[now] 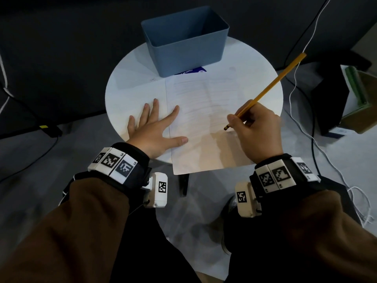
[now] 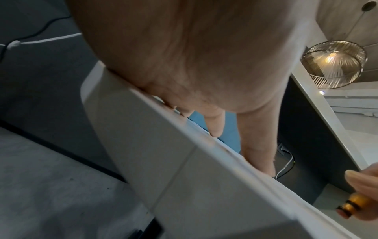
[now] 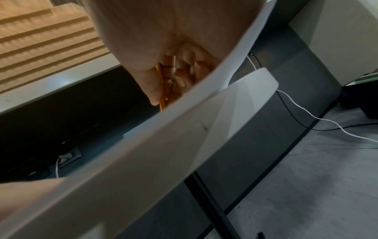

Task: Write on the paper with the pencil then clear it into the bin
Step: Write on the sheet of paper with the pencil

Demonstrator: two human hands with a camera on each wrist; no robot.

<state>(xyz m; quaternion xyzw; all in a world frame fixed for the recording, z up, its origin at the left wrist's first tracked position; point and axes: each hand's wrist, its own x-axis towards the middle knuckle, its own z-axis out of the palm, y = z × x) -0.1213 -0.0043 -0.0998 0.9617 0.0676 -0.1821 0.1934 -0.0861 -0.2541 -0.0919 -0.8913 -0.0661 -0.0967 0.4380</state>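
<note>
While left hand (image 1: 152,127) lies flat, fingers spread, at centre-left of head view, it pins left edge of paper (image 1: 204,123) to bench (image 1: 130,82). Paper at mid-frame, lower edge overhanging bench rim. Bin (image 1: 184,39) upper centre, just beyond paper. Right hand (image 1: 255,127), centre-right, pinches pencil (image 1: 271,84), tip at paper, shaft slanting to upper right. Step judged: writing. Next calls for light strokes, steady pinning, then paper into bin.
</note>
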